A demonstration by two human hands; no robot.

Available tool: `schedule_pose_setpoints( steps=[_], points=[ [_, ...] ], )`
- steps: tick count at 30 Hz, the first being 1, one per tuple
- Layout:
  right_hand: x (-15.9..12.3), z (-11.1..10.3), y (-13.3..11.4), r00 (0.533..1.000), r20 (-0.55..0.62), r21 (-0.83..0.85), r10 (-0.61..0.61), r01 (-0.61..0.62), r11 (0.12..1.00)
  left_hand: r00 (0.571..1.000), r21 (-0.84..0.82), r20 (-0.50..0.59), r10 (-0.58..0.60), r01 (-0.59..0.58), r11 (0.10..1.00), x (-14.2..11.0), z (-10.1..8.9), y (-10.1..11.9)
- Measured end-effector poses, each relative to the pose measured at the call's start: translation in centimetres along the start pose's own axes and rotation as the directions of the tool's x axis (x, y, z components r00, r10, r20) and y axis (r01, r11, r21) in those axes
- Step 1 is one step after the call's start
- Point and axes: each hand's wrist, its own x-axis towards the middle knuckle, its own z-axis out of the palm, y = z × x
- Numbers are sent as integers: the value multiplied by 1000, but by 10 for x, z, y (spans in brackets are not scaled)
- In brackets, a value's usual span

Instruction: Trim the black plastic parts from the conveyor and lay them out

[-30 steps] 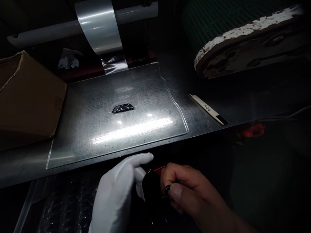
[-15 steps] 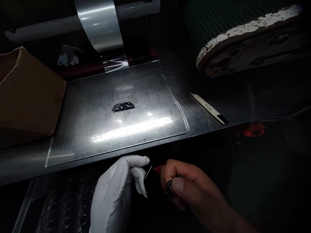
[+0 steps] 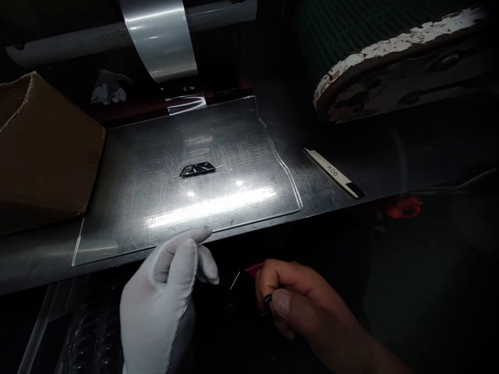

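Note:
My left hand [image 3: 163, 296], in a white glove, is raised at the front edge of the bench with its fingers apart and nothing visible in them. To its right, my bare right hand [image 3: 296, 298] is pinched shut on a small black glossy part [image 3: 267, 300]. A thin bright edge [image 3: 234, 280] shows in the dark just left of those fingertips; whether it belongs to the held part, I cannot tell. Ahead, a flat black trapezoid piece [image 3: 197, 169] lies on the clear, scratched sheet [image 3: 128, 176]. Beside the sheet rests a pale pen-shaped cutter [image 3: 331, 170] marked A06.
A cardboard box [image 3: 47, 150] stands at left. Silvery film [image 3: 159, 39] hangs from a bar at the back. A green ribbed roller or belt [image 3: 362, 26] overhangs the right. Clear plastic trays [image 3: 89, 332] lie lower left; an orange-red object [image 3: 405, 208] sits beyond the bench edge.
My left hand has moved left and up, away from the dark part near my right fingertips. My right hand keeps its pinch and has barely shifted.

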Motion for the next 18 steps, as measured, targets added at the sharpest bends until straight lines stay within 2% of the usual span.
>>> schedule_pose_setpoints(
  steps=[3, 7, 12, 13, 15, 18],
  points=[
    [0, 0, 2, 1000, 13, 89, 28, -29, 996, 999, -33, -1, -34, 34, 999, 0, -3, 0],
    [0, 0, 1, 1000, 1, 84, 22, -22, 996, 1000, 67, -15, 4, -3, 998, -4, 1, -1],
    [2, 1, -3, 1000, 1, -53, -9, 9, 999, 978, 106, 201, 59, -81, 991, -6, 8, -2],
    [3, 1, -3, 1000, 3, -78, -20, 20, 997, 979, 115, 193, 60, -83, 990, -5, 8, -2],
    [3, 1, -4, 1000, 5, -85, -27, 27, 996, 994, 128, 99, 48, -60, 990, -4, 7, -1],
    [2, 1, -2, 1000, 6, -49, -4, 4, 999, 1000, 56, -18, 9, -8, 998, 0, 1, -2]
  ],
)
